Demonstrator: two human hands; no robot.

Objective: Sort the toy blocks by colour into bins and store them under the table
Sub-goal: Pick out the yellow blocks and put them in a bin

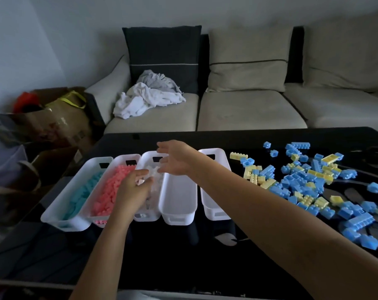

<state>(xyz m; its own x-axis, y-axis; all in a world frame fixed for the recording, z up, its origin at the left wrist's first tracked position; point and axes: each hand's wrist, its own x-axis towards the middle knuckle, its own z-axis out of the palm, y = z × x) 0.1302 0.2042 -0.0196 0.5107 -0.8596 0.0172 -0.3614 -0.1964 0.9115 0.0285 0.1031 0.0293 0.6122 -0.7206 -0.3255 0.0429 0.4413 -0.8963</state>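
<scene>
Over the white-block bin, I see my right hand spread; my left hand curls into it, grip unclear. Blue and yellow blocks lie loose on the table, right.

A beige sofa stands against a pale wall in dim light. A dark cushion with a thin light stripe leans upright at its left end. A beige cushion with a dark stripe leans just beside it, and a larger beige cushion further right. On the left seat, in front of the dark cushion, lies a crumpled white cloth with a grey fringed cloth behind it. Left of the sofa's arm sit open cardboard boxes, holding yellow straps and something red, too dim to identify
</scene>
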